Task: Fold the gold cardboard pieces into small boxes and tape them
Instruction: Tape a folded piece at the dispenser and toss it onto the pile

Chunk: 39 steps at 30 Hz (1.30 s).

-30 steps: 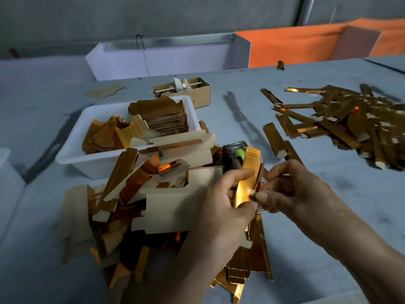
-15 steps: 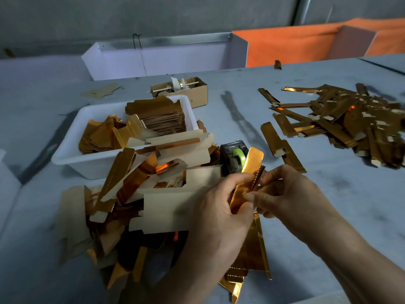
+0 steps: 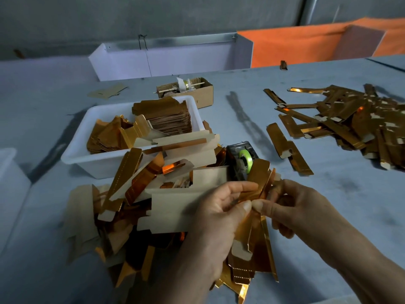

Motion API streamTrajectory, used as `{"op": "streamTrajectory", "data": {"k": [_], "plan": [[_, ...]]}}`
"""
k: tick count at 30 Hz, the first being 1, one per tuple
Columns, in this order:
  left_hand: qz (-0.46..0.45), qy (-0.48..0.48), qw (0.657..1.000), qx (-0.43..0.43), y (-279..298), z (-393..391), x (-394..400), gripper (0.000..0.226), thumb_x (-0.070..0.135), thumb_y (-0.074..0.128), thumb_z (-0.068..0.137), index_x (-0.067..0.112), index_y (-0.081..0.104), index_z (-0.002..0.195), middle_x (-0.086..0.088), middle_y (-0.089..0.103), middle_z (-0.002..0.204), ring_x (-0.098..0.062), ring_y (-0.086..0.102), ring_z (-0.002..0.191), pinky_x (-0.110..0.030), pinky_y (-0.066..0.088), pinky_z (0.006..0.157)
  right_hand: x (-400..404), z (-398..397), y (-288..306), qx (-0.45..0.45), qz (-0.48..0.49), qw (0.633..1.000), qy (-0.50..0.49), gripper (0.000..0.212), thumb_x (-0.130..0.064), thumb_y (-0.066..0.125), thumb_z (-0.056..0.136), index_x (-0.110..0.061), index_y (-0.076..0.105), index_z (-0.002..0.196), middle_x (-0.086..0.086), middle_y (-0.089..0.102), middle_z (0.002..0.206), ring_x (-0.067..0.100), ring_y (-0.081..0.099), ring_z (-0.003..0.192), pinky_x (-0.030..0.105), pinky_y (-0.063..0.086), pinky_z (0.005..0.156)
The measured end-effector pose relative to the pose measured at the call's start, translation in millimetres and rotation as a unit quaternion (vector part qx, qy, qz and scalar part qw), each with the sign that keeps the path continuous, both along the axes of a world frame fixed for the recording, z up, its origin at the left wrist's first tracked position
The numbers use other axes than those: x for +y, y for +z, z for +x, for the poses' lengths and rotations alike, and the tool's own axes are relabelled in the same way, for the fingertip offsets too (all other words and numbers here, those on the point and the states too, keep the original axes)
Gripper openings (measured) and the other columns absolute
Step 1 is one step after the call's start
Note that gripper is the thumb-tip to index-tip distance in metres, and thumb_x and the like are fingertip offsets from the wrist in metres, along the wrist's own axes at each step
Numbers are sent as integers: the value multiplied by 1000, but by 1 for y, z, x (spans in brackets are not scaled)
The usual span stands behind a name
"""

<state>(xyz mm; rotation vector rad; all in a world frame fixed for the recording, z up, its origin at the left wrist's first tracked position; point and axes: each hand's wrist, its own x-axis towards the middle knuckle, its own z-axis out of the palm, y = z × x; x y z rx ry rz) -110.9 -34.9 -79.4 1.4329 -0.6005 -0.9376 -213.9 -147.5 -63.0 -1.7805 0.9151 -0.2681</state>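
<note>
Both hands, left hand (image 3: 221, 207) and right hand (image 3: 295, 205), pinch one gold piece (image 3: 257, 183) mid-fold above the table's near edge, many folded boxes (image 3: 350, 121) piled far right, a heap of flats (image 3: 140, 200) left unfolded.

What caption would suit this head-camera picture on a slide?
Both hands, left and right, fold a gold cardboard piece beside a tape dispenser.
</note>
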Motion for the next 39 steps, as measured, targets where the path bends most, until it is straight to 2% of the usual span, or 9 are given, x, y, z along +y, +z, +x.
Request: {"op": "streamTrajectory", "data": {"k": [7,12,16,20,24,27,30,35,39], "plan": [[3,45,999,7,5,-4,2,28,4,58,90,30,68,97,8,73,94,-5,70,82,-14,53,61,5,-7,-3,-62,145,985,66,22,-27,59,83,-9,64,71,4,64,65,12,59,60,20,49,59],[11,48,998,-37,9,-5,5,31,12,61,89,42,68,92,10,71,97,-8,68,90,-26,59,70,6,-6,-3,-108,190,973,75,17,-21,66,74,-10,59,64,9,54,61,16,55,57,20,48,56],[8,54,997,-52,10,-1,9,30,9,60,89,37,66,97,10,70,97,-3,68,87,-18,55,64,3,-5,-5,-106,192,972,87,11,-19,64,74,-10,68,70,14,66,82,22,65,76,22,52,66],[33,56,987,-150,12,1,6,35,15,58,91,47,53,106,19,60,112,-2,64,92,-18,57,70,3,0,-5,-107,195,973,63,11,-19,64,69,-13,72,63,8,70,76,17,68,71,20,53,62],[104,66,936,-329,13,13,2,53,33,57,89,40,32,135,21,49,128,-4,59,103,-11,52,66,-5,2,-1,-110,185,976,33,15,-21,62,67,-7,66,68,15,70,83,25,68,80,28,54,67],[182,134,819,-528,14,32,3,53,51,42,85,34,38,135,14,50,127,-1,51,101,-14,49,70,-28,4,4,-142,172,975,-21,14,-18,57,76,-6,64,77,10,71,75,19,69,70,28,52,62],[311,153,712,-611,8,59,1,59,59,40,86,27,39,135,1,43,136,-16,38,126,-28,41,98,-75,15,0,-182,183,956,-142,14,-9,49,92,-4,61,87,10,68,73,12,68,61,21,53,53],[291,140,772,-547,6,79,-1,18,36,49,94,29,58,108,8,56,116,-8,45,108,-26,41,93,-151,30,-33,-107,177,950,-235,14,-8,54,90,-9,56,76,8,61,74,13,60,59,26,49,67],[235,212,748,-584,10,77,6,14,28,48,95,19,56,103,2,53,109,-7,49,95,-18,42,75,-160,18,-56,58,23,955,-291,18,-23,59,89,-5,60,90,19,64,93,31,62,90,44,51,86]]}}
